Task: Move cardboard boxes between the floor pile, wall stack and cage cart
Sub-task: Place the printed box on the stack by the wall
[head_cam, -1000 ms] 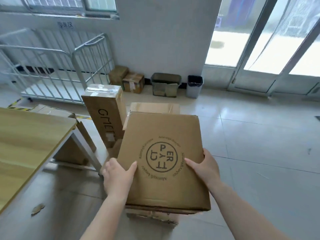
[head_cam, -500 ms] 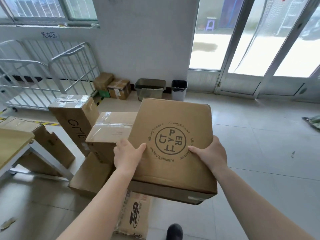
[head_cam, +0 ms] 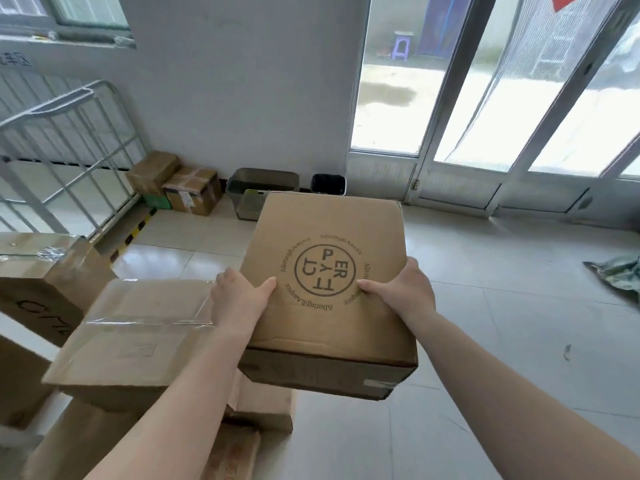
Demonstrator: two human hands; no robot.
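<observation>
one cardboard box with a round printed logo [head_cam: 329, 282] is held up in the air in front of the person, clear of the floor. the left hand [head_cam: 239, 301] grips its left edge and the right hand [head_cam: 403, 294] grips its right edge, each with the thumb lying on the top face and the fingers curled out of sight underneath. below and to the left lies the floor pile: a taped box [head_cam: 135, 341] just beside the held one, a tall box with black lettering [head_cam: 45, 282] further left, and at least three more beneath them, though the edges blur and the count is unsure. two small boxes [head_cam: 176, 183] sit against the wall, touching each other. the metal cage cart [head_cam: 65, 150] stands at the far left. two bins stand by the wall: a grey one [head_cam: 263, 183] and a black-lined one [head_cam: 329, 184]; their contents cannot be made out.
</observation>
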